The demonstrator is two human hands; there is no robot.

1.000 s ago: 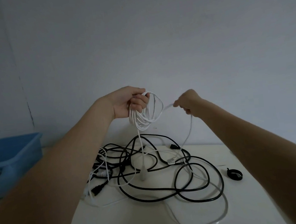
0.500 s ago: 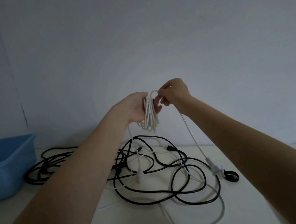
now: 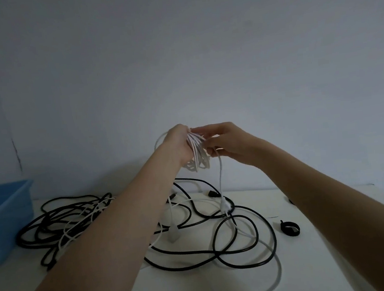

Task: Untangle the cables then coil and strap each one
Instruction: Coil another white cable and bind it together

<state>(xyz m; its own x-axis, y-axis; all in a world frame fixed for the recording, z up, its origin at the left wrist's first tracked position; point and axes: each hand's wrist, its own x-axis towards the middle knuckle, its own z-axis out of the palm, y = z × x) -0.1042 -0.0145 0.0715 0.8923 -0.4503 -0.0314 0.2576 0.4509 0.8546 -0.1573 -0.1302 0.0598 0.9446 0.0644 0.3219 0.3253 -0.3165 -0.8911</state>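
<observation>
Head view: left hand [image 3: 178, 146] grips the white cable coil [image 3: 198, 155]; right hand [image 3: 225, 142] pinches its tail, whose dangling plug [image 3: 225, 206] could snag the black cables [image 3: 243, 239].

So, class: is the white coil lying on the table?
No, the white coil is held up above the table between the left hand and the right hand.
</observation>
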